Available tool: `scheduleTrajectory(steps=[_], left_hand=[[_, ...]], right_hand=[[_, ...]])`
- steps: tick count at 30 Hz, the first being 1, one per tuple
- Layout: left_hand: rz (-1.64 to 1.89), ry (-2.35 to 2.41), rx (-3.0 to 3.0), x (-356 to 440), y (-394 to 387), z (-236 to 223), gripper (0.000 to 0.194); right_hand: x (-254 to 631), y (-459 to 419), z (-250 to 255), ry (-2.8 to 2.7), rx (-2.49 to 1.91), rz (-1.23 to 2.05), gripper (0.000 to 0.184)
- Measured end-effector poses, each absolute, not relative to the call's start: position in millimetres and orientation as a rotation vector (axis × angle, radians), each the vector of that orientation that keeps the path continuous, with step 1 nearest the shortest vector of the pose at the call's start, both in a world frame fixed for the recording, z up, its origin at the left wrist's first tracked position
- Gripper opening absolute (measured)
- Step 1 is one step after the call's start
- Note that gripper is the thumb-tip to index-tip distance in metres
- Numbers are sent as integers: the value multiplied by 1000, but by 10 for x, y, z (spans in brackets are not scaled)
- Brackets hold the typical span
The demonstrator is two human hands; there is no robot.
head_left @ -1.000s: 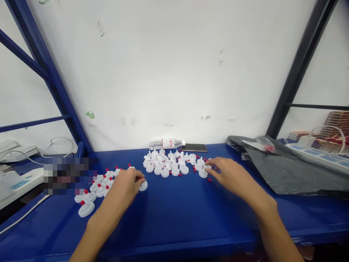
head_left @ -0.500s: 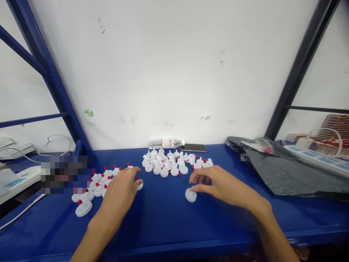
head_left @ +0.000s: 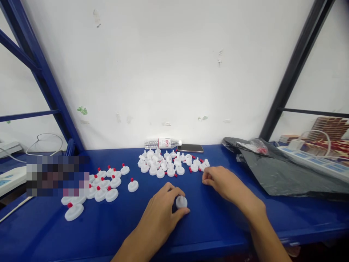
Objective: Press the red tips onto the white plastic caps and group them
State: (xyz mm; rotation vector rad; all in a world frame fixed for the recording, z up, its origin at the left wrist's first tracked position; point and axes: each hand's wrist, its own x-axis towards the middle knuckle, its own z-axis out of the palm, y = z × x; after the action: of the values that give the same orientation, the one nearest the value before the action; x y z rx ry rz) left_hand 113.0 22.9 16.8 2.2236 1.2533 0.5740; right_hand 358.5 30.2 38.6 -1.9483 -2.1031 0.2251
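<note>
My left hand [head_left: 166, 211] has its thumb and fingers closed round a white spouted cap [head_left: 181, 202] at the front middle of the blue table. This cap shows no red tip. My right hand [head_left: 220, 180] is beside the right end of a pile of white spouted caps [head_left: 160, 173], fingertips pinched together; anything between them is hidden. Small red tips [head_left: 190, 170] lie among the pile's right side. Left of my left hand, several white caps with red tips [head_left: 111, 194] stand in a group, with a single red-tipped cap [head_left: 133, 185] slightly apart.
A clear plastic bottle [head_left: 163, 143] lies by the wall, a phone [head_left: 190, 148] beside it. Black plastic sheeting [head_left: 272, 178] and a power strip [head_left: 313, 163] occupy the right. Blue rack posts [head_left: 50, 83] rise at the left, near another power strip [head_left: 12, 178].
My left hand has moved right from the red-tipped caps to the single white cap and closed round it. My right hand has let go of that cap and shifted right, towards the red tips.
</note>
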Motion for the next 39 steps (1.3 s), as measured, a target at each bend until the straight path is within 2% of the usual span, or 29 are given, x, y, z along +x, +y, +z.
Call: scheduleTrajectory(steps=[5,10,19,21,26,39], left_hand=[[795,1272,2209,1108,304,142,24],[810,1262,2247,1135,284,133,26],[752,1266,2297,1143,220,212,20],[769,1275,2250,1144,214,196,28],[775,1322,2164,1131,223,165,78],[616,1384,2247,1149,219,180,85]], right_hand=[[3446,257,517,-2067,-1595,425,18],[3199,134,686,-1955,-1284,499,26],[3069,81,709,-2067,-1168,684,14],[3067,91,695,-2070,-1175,687,14],[3068,117,663,-2191,-1194,624,18],[3062,102,642,-2236,-1137,573,19]])
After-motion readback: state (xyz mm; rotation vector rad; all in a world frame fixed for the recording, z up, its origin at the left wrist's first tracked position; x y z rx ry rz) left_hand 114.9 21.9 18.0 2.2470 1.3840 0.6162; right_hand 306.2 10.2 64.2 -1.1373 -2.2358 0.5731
